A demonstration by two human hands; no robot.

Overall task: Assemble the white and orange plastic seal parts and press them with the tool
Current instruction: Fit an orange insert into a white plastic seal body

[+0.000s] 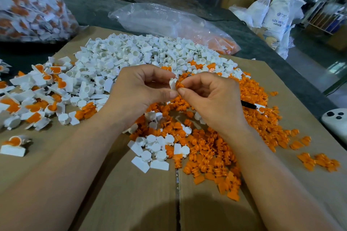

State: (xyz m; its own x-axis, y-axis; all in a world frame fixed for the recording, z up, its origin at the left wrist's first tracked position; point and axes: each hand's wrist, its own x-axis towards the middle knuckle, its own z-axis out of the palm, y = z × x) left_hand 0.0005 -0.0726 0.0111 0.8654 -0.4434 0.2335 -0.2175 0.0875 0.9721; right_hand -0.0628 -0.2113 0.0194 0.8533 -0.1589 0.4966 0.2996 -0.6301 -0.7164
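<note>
You hold two pieces above the orange pile (216, 148).
Your left hand (139, 90) pinches the white part (172, 83), your right hand (208, 97) the orange part (179, 85) touching it; the black tool (248, 104) lies on that pile.

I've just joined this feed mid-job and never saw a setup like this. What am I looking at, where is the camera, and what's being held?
No machine here: a person works with two bare hands. The single picture comes from a camera worn on the head, looking forward and down. The left hand pinches a white seal part, and the right hand pinches an orange seal part against it. Below, cardboard carries a heap of white parts, a heap of orange parts, and joined seals at the left. A black rod, perhaps the tool, pokes out behind the right hand.
</note>
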